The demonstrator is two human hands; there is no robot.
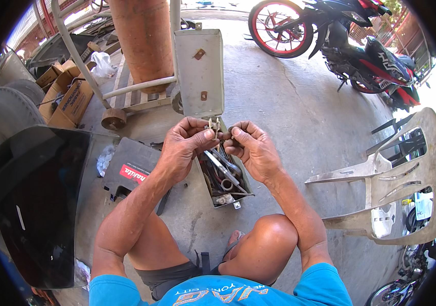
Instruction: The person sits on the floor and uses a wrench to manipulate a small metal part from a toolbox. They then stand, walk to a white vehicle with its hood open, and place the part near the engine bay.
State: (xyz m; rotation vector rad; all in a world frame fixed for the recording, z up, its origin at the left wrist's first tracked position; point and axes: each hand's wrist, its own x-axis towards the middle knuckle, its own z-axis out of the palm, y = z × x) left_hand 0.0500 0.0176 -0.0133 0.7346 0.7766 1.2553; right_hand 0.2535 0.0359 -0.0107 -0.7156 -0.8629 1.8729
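My left hand (178,148) pinches a few small brass-coloured bolt-like metal pieces (214,125), standing up between thumb and fingers. Close beside it, my right hand (257,152) is closed in a pinch on a tiny part, too small to name. Both hands are over a narrow metal toolbox (249,186), its grey lid (199,71) swung up on the far side. Inside lie a long silvery tool (223,168), a ring-shaped metal piece (226,184) and other jumbled tools. My hands hide the box's far end.
Left of the toolbox lies a dark tool case (126,160); a dark curved glass panel (34,204) leans nearby. A wheeled cart (139,87) carries a rusty cylinder (142,41). An open cardboard box (70,99), a plastic chair (407,178) and a red-black motorcycle (376,58) stand around.
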